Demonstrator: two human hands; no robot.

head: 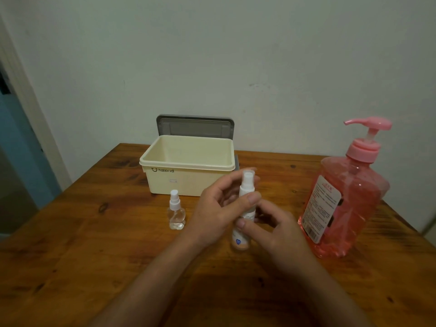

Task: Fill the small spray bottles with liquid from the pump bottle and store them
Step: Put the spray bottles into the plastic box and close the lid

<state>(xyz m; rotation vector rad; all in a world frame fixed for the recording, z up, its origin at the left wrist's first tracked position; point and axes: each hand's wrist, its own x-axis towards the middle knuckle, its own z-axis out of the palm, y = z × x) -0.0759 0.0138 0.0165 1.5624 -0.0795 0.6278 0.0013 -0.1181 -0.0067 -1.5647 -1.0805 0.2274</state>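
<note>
Two hands meet on one bottle at centre. The left hand (217, 211) is wrapped round the upper part of the tall spray bottle (246, 187), thumb pressed across the front just under the white sprayer collar and the other fingers curled behind it. The right hand (283, 230) grips lower down, its thumb laid on the bottle's body and its fingers tucked round the far side. So both hands are grasping the same bottle, which stands close to upright between them with its sprayer head rising above the left thumb. Its base sits low by the wooden table (118, 256), though I cannot tell whether it actually touches. How much liquid it holds is also unclear, because the see-through lower part takes on the colour of the wood.

Just beyond the left hand's knuckles, on its outer side, the small round spray bottle (175, 213) stands upright on the table, white sprayer on and untouched. Past the fingertips of both hands sits the cream storage box (179, 182), with its grey lid (195, 127) flipped up behind it against the pale wall (212, 55).

Out beyond the right hand, near but apart from it, the big pink pump bottle (349, 208) stands upright. Its label faces the hands and its pink nozzle points back toward the box.
</note>
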